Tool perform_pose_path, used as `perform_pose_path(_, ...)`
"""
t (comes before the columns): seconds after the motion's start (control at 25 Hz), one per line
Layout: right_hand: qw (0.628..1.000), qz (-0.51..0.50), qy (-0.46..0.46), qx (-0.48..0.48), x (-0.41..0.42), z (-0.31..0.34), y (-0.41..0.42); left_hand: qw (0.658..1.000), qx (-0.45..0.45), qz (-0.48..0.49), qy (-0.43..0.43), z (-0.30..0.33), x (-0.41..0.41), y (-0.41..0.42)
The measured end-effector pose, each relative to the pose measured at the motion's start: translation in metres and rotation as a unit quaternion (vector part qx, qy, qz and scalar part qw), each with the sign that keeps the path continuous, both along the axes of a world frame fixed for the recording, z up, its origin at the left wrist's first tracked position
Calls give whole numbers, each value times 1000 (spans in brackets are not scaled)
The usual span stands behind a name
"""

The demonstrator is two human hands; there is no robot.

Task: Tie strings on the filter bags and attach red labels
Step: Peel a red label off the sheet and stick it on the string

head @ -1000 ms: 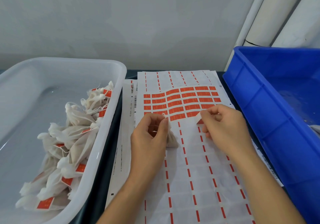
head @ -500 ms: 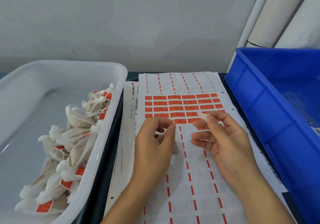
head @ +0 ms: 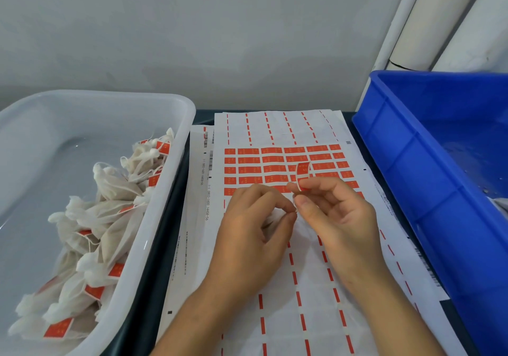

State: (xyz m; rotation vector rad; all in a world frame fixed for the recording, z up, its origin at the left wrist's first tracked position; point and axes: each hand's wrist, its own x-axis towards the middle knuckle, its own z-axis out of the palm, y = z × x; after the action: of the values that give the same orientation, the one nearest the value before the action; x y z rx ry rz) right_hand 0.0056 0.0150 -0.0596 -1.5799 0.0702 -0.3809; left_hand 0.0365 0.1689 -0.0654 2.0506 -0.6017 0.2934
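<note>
A curled red label (head: 303, 174) stands up from my right hand (head: 332, 212), pinched between thumb and fingers. My left hand (head: 255, 234) is curled over a white filter bag (head: 270, 222), most of it hidden in the palm, and pinches its thin string at the fingertips. The fingertips of both hands meet above the label sheet (head: 277, 168), which carries rows of red labels in its upper part.
A white tub (head: 154, 218) on the left holds several finished filter bags with red labels (head: 110, 218). A blue bin (head: 428, 168) stands on the right. White rolls (head: 439, 17) lean on the wall behind it. More sheets (head: 198, 218) lie underneath.
My right hand peeled a red label off the sheet and turned it, so it now stands upright. Both hands have come together until their fingertips meet.
</note>
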Motion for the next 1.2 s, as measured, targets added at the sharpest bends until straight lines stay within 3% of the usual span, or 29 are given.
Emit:
perform_pose_path(0.24, 999, 48, -5, -16, -1, -4, -5, 1000, -18, 0, 12, 0, 2, 3)
perform_pose_path(0.76, 999, 10, 1, -50, 0, -1, -8, 984, -115, -17, 135, 3, 1, 3)
perform_pose_path(1.2, 999, -18, 6, -33, -2, 4, -11, 982, -115, 2, 153, 4, 1, 3)
